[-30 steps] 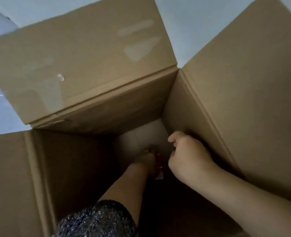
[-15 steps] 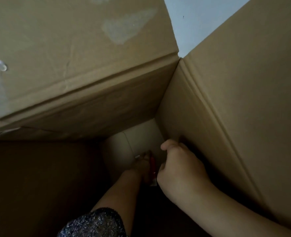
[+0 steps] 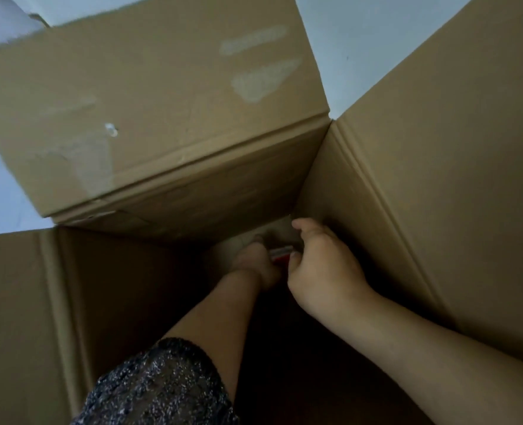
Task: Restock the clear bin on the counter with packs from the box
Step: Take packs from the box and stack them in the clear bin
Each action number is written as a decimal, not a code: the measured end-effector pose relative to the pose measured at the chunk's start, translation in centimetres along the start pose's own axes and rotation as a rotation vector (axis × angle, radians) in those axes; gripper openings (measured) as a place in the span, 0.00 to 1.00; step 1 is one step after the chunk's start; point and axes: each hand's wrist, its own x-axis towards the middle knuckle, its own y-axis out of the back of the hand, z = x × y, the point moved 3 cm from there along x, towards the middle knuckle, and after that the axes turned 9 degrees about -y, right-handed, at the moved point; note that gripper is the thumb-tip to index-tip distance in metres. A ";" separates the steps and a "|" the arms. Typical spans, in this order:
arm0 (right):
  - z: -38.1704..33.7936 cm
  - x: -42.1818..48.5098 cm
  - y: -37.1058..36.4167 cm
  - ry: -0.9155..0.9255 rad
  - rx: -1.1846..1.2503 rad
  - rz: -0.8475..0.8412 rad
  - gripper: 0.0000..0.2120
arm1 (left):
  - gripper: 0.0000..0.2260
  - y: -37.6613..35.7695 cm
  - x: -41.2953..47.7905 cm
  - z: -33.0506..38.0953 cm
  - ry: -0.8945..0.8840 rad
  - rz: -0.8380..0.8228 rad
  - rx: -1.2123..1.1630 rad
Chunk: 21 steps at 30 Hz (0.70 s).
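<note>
Box (image 3: pixel 223 191): big cardboard carton, flaps up, deep and dark inside. Both forearms reach down into it, with a dark glittery sleeve (image 3: pixel 162 384) at the box's near rim. Right hand (image 3: pixel 321 268), in the box's far corner: fingers curled in, seemingly pinching the pack's end. Left hand (image 3: pixel 254 262), just beside it and deeper: I cannot tell its grip, too dim. Pack (image 3: pixel 281 252): small, red and white, near the box bottom between both hands. I judge it light, slick-wrapped and crushable; best taken across its long sides.
</note>
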 end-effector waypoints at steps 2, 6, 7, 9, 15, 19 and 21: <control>-0.8 -0.8 0.6 0.079 0.022 0.026 0.27 | 0.27 2.1 -1.6 0.8 -0.006 0.048 -0.056; -2.5 -3.7 2.9 0.259 0.000 0.042 0.29 | 0.20 6.2 -5.8 2.6 -0.002 0.160 -0.247; -3.0 -4.6 3.7 0.297 -0.019 0.042 0.29 | 0.17 7.0 -6.9 2.8 -0.007 0.188 -0.299; -4.2 -6.5 5.5 0.386 -0.061 0.056 0.28 | 0.14 9.0 -9.8 3.8 -0.041 0.223 -0.381; -8.2 -13.8 12.4 0.650 -0.190 0.145 0.29 | 0.12 16.3 -20.7 7.2 -0.200 0.276 -0.734; -11.6 -20.1 18.2 0.794 -0.249 0.230 0.32 | 0.13 22.0 -28.6 9.8 -0.311 0.323 -0.903; -13.7 -23.3 21.5 0.848 -0.241 0.274 0.34 | 0.13 24.9 -32.3 11.6 -0.344 0.348 -0.966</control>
